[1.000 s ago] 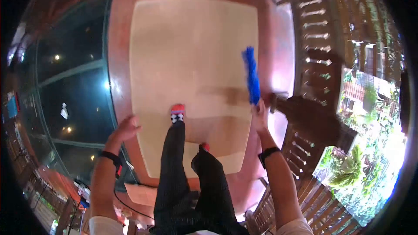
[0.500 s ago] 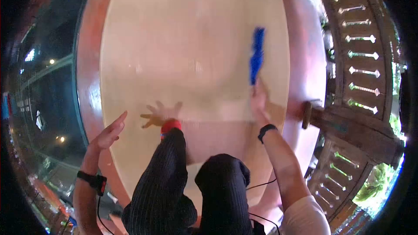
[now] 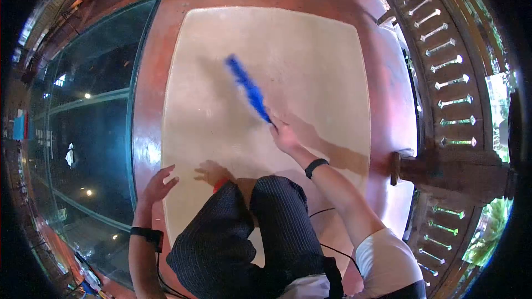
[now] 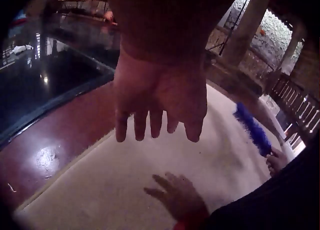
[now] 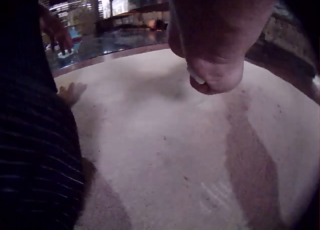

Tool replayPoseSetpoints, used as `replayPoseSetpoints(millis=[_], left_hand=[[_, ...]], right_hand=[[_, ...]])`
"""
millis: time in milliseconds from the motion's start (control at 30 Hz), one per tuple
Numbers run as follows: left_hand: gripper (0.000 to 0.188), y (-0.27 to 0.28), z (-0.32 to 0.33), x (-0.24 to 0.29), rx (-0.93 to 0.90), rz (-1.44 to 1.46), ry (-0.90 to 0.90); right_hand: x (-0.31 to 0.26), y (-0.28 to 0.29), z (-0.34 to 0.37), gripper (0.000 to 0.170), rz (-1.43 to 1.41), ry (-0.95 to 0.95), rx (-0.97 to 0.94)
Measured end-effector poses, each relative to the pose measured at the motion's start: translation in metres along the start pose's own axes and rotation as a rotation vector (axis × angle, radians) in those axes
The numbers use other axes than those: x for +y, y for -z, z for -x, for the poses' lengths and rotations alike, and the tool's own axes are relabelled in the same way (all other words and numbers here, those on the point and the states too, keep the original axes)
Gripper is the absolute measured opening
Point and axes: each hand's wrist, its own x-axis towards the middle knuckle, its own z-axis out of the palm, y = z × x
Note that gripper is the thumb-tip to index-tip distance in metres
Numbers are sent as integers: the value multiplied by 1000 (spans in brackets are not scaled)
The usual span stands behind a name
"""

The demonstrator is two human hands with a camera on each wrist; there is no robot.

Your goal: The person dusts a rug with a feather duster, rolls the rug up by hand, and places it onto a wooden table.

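In the head view, the right hand grips the dark handle of a blue bristled duster. The duster slants up and left over the large beige floor panel, its shadow beside it. From the right wrist view, the same hand shows curled fingers, with the bristles hidden. The left hand is off by the panel's left edge, holding nothing. Its fingers point down, slightly parted, in the left wrist view. A hand-shaped shadow falls on the panel by a red shoe.
Dark glass panes in a frame lie to the left, bordered by reddish floor. A wooden railing and a thick brown post stand on the right. The person's bent knees and a thin black cable are near the front.
The right hand has swept the duster from the panel's right side to its middle, tilting it leftward. The person has crouched with knees bent. The left hand stays at the left, its fingers shifting.
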Motion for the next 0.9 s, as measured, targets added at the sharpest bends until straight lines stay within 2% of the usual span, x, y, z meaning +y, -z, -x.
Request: replayPoseSetpoints(millis=[67, 100, 200, 267, 300, 333, 367, 400, 467, 533, 600, 667, 700, 800, 867, 900], left_hand=[[64, -12, -18, -22, 7, -34, -61], [72, -16, -35, -39, -3, -131, -125], [81, -21, -78, -42, 85, -114, -135], [89, -38, -114, -60, 51, -5, -155], [92, -49, -122, -60, 53, -44, -154], [96, -59, -130, -61, 54, -83, -153], [99, -65, -130, -48, 72, -220, -139], [102, -72, -127, -42, 84, -359, -122], [106, -76, -131, -56, 81, -377, -142], [107, -75, -132, -62, 66, -394, -165], [108, -68, -132, -60, 44, -406, -180], [108, -64, -132, -62, -13, -313, -125], [109, -63, -134, -63, -20, -292, -121], [110, -63, -135, -69, -25, -277, -137], [109, -68, -136, -77, -30, -275, -143], [108, -64, -136, -80, -38, -274, -146]], right_hand=[[47, -16, -17, 62, -4, 9, 193], [70, -22, -31, 64, -5, 23, 287], [98, -29, -55, 64, 149, 205, 614], [95, -42, -72, 64, 297, 340, 648], [89, -46, -77, 64, 373, 410, 666], [51, -31, -76, 62, 323, 122, 235], [39, -51, -85, 61, -87, -68, 26], [27, -72, -93, 61, -453, -326, -97], [8, -132, -109, 62, -878, -430, -169], [-30, -141, -99, 51, -447, -160, -343], [-47, -150, -90, 47, -204, 194, -356], [-69, -153, -92, 61, 5, 448, -392], [-80, -135, -93, 56, -85, 348, -364], [-39, -126, -105, 46, -277, 501, 101], [27, -113, -118, 47, 95, 192, 236], [29, -82, -126, 48, 299, 346, 560]])
